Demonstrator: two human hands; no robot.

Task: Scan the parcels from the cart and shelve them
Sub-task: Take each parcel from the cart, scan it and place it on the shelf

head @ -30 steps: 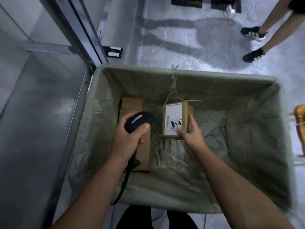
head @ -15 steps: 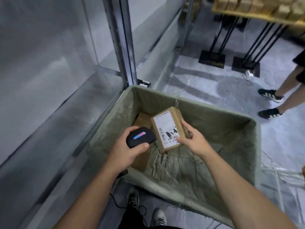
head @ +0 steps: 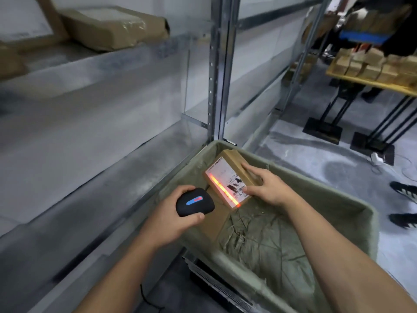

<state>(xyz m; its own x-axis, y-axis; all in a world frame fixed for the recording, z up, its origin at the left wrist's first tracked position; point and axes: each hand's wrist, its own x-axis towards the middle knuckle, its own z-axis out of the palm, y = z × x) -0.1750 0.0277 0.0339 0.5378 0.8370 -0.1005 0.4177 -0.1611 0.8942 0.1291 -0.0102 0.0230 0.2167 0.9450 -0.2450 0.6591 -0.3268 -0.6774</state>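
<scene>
Head view, nearest first: the left hand [head: 171,215] is wrapped round the black scanner [head: 195,205], with the thumb along its near edge and the fingers curled under it. Just beyond, the right hand [head: 268,188] holds the parcel [head: 237,159] by its right side, thumb at the corner of the label face and fingers curled over the cardboard flank. The parcel is tilted up toward the scanner and raised above the cart [head: 338,206], not resting in it.

What is new is a bright red scan line [head: 225,190] lying across the white label [head: 221,175]. Half a second ago the label was unlit, and a second ago the parcel stood on the cart's floor. I judge that the scan is happening at this instant, so shelving comes next. The bare metal shelf [head: 90,132] just left of the cart looks the likely place.

Counted, there are one scanner, two hands and two parcels at the cart. One is in hand and a second parcel [head: 214,222] lies flat on the green lining [head: 270,240] beneath it. On the upper shelf [head: 112,59] I make out one wrapped parcel [head: 112,28]; what lies beside it is too blurred to count. Farther off, a yellow table [head: 370,83] bears many small boxes [head: 365,64], past counting here. Two dark shoes [head: 404,190] of another person stand on the floor at the right.
</scene>
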